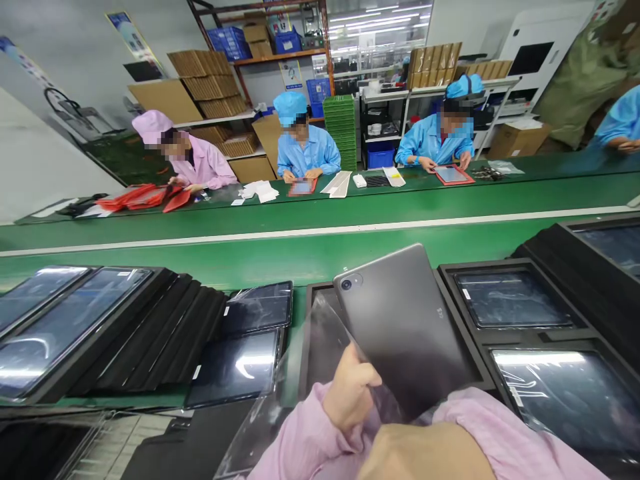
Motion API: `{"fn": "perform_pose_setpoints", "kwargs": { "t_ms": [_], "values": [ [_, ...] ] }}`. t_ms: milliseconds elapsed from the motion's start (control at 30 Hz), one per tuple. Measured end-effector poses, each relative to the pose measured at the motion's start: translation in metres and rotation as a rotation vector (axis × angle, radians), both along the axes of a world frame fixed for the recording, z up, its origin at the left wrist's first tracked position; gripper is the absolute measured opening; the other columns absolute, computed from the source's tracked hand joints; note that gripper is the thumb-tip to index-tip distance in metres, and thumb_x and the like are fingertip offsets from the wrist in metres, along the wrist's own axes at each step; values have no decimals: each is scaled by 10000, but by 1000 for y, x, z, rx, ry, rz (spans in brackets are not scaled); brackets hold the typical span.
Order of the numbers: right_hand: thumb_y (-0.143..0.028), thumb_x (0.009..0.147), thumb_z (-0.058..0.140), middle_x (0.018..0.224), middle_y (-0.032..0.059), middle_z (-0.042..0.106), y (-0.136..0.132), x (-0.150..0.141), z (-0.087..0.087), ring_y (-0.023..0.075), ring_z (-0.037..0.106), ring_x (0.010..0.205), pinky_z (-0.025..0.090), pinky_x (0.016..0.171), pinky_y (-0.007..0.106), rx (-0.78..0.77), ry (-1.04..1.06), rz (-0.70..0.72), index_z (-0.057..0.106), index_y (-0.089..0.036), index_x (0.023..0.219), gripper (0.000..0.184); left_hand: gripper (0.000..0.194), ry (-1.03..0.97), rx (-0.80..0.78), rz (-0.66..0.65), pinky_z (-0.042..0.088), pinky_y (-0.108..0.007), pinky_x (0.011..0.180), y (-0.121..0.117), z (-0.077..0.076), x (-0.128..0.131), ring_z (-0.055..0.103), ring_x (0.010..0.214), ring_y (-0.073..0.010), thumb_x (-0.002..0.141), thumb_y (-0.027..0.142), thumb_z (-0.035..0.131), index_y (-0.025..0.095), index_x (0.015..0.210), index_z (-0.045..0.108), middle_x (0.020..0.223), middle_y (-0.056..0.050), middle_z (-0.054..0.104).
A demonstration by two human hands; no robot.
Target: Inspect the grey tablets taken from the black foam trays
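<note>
A grey tablet, its back and round camera facing up, lies tilted over a black foam tray in front of me. My left hand is closed on a clear plastic film, which spreads to the left and overlaps the tablet's lower left side. Close to the camera, my right hand is bent inward below the tablet. Its fingers are hidden or blurred, so I cannot make out what they touch. Pink sleeves cover both forearms.
On the right, another foam tray holds tablets screen up. Left of me lie more tablets and stacked black trays. A green conveyor belt runs across. Beyond it, several co-workers sit handling red-edged items.
</note>
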State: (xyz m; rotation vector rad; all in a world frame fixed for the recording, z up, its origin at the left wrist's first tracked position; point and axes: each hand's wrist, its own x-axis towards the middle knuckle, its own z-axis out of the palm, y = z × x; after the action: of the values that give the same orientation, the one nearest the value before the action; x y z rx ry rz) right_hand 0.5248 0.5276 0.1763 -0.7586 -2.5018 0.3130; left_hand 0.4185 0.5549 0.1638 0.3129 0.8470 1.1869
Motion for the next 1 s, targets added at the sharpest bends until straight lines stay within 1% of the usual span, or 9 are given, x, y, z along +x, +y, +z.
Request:
{"fn": "perform_pose_setpoints", "kwargs": {
  "t_ms": [200, 267, 367, 433, 533, 633, 733, 833, 1000],
  "values": [
    [-528, 929, 338, 632, -4, 614, 19, 44, 33, 118, 593, 581, 499, 542, 234, -177, 112, 98, 614, -247, 698, 457, 386, -50, -41, -16, 434, -268, 584, -5, 0, -7, 553, 560, -146, 343, 16, 461, 164, 668, 607, 552, 29, 593],
    [-428, 956, 317, 563, -7, 565, 33, 69, 37, 111, 568, 527, 479, 500, 215, -251, 177, 5, 548, -236, 616, 454, 399, -54, -52, -8, 415, -248, 551, -3, -1, -11, 545, 552, -137, 342, 18, 458, 163, 683, 603, 576, 22, 605],
    [-449, 862, 489, 628, 11, 594, 60, 106, 16, 116, 540, 481, 435, 409, 211, -480, 433, -450, 559, -214, 767, 263, 414, -58, -90, 30, 409, -239, 548, 2, -7, -15, 550, 580, -136, 353, 22, 454, 168, 716, 590, 631, 14, 617],
    [-576, 743, 556, 792, 74, 657, 72, 120, -12, 135, 550, 492, 406, 361, 225, -657, 580, -631, 565, -190, 1013, 471, 407, -72, -123, 45, 413, -244, 552, 4, -15, -15, 544, 581, -137, 365, 22, 458, 169, 725, 578, 621, 21, 593],
    [-588, 666, 619, 947, 136, 678, 69, 117, -45, 170, 599, 561, 465, 442, 273, -1066, 571, -554, 546, -141, 1149, 663, 409, -139, -186, 2, 431, -266, 557, 9, -30, -8, 554, 587, -156, 370, 35, 454, 167, 740, 568, 597, 25, 560],
    [-497, 713, 608, 974, 123, 691, 55, 106, -50, 222, 662, 746, 525, 697, 356, -1336, 666, -450, 557, -126, 1162, 584, 408, -150, -230, -99, 424, -262, 530, 15, -42, -2, 555, 555, -156, 385, 48, 453, 158, 759, 571, 589, 19, 560],
    [-436, 740, 578, 1014, 106, 693, 51, 110, -32, 246, 671, 837, 522, 772, 384, -1252, 678, -543, 536, -147, 1200, 544, 517, -39, -227, -169, 453, -284, 575, 20, -47, -10, 612, 637, -177, 500, 42, 518, 148, 1002, 580, 740, -33, 645],
    [-331, 764, 498, 1070, 111, 682, 59, 115, -14, 273, 666, 900, 526, 780, 410, -899, 318, -733, 516, -161, 1247, 512, 596, 70, -271, -31, 487, -349, 709, 22, -48, -38, 651, 852, -232, 601, 49, 548, 124, 1190, 496, 970, -126, 668],
    [-118, 801, 369, 985, 278, 670, 73, 63, -35, 340, 698, 724, 538, 642, 471, -431, -518, -973, 412, 14, 1333, 550, 261, 126, -365, 340, 503, -302, 666, 16, -58, -99, 643, 711, -175, 668, 41, 479, 132, 886, 591, 842, -99, 665]
  ]
}}
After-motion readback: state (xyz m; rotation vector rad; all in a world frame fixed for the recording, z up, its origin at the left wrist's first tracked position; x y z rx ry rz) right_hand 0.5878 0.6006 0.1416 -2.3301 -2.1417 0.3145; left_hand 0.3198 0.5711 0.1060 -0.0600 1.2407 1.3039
